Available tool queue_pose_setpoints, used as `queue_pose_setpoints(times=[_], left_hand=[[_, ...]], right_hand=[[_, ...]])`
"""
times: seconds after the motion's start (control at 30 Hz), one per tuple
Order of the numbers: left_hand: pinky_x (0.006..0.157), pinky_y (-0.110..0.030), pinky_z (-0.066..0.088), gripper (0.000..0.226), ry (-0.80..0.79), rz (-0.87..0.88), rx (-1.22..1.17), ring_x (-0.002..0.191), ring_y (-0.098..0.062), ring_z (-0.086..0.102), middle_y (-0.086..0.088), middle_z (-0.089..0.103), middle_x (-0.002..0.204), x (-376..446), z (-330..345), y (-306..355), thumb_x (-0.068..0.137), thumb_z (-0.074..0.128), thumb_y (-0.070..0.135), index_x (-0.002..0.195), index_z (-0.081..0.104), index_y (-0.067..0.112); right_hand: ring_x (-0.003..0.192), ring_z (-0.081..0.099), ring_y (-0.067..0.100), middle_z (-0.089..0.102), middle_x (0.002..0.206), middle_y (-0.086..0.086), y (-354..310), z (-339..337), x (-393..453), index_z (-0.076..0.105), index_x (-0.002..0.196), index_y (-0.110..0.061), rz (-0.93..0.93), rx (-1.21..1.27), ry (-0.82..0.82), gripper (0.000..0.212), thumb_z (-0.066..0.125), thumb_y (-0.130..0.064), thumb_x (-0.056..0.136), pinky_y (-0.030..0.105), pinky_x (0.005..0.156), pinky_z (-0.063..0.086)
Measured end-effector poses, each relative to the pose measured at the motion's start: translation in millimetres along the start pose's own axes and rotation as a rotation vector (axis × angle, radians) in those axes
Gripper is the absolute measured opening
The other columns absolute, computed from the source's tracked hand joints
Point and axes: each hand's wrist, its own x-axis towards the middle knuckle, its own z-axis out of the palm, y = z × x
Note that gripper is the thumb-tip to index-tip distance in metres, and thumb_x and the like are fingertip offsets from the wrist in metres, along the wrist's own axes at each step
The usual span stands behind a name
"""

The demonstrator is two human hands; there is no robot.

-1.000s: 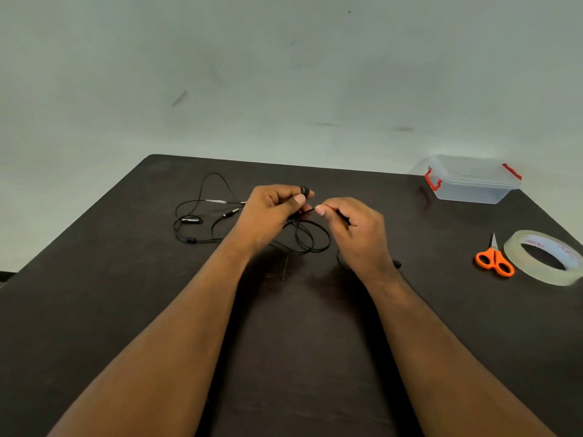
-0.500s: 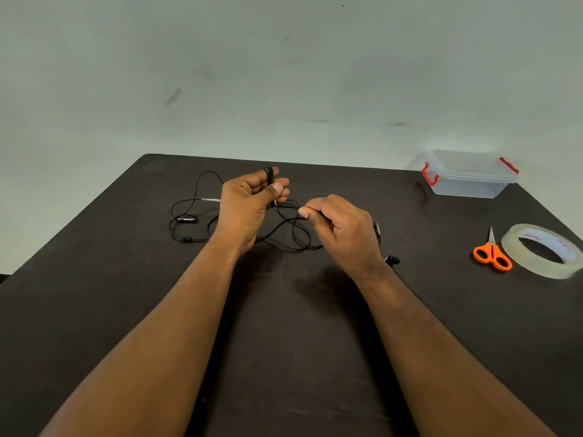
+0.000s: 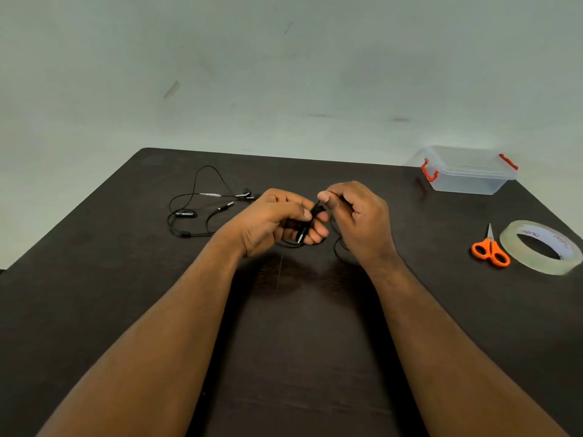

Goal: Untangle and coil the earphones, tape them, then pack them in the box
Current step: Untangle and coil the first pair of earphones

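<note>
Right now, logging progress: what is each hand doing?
Left hand: grips the earphone cable.
Right hand: pinches the same cable.

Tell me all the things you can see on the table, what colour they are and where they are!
earphones: one set in the hands, black, middle of the table
second earphones: one loose set, black with silver bits, lying to the left of the hands
box: one, clear plastic with red clips, lid on, far right corner
scissors: one pair, orange handles, right side
tape roll: one, clear, lying flat just right of the scissors
table: one, dark brown
left hand: grips the black earphones
right hand: pinches the same earphones from the other side
</note>
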Motion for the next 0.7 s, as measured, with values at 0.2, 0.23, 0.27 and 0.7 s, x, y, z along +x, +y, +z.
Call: queue_pose_setpoints(times=[0.2,0.23,0.27,0.7], left_hand=[[0.059,-0.021,0.053,0.013,-0.025,0.067,-0.253,0.063,-0.013,0.066,-0.008,0.072,0.077,2.3,7.8,-2.1,0.082,0.068,0.010,0.092,0.075,0.006],[0.060,-0.020,0.054,0.015,0.007,0.110,-0.327,0.065,-0.012,0.067,-0.008,0.073,0.080,3.6,8.3,-2.4,0.080,0.071,0.011,0.093,0.075,0.007],[0.063,-0.020,0.055,0.019,0.049,0.160,-0.410,0.069,-0.011,0.068,-0.007,0.074,0.086,4.7,7.0,-1.8,0.078,0.071,0.012,0.096,0.075,0.008],[0.094,-0.038,0.052,0.022,0.420,0.184,0.053,0.105,-0.027,0.067,-0.016,0.069,0.112,4.5,-15.2,-5.9,0.094,0.056,0.010,0.113,0.065,0.002]], right_hand=[[0.065,0.059,0.007,0.063,0.069,-0.007,-5.6,5.7,1.0,0.064,0.077,-0.015,0.264,0.247,-0.039,0.024,0.059,-0.031,0.093,0.024,0.058,0.045],[0.063,0.057,0.000,0.063,0.067,-0.012,-7.4,7.9,0.6,0.063,0.077,-0.019,0.323,0.307,-0.107,0.020,0.058,-0.027,0.095,0.018,0.058,0.043],[0.060,0.055,-0.004,0.061,0.063,-0.017,-9.4,10.3,0.3,0.062,0.077,-0.024,0.379,0.350,-0.204,0.020,0.056,-0.024,0.096,0.012,0.056,0.041],[0.069,0.059,-0.002,0.068,0.070,-0.013,-8.1,-7.0,14.4,0.067,0.075,-0.036,0.300,0.240,-0.368,0.023,0.067,-0.017,0.088,0.016,0.066,0.045]])
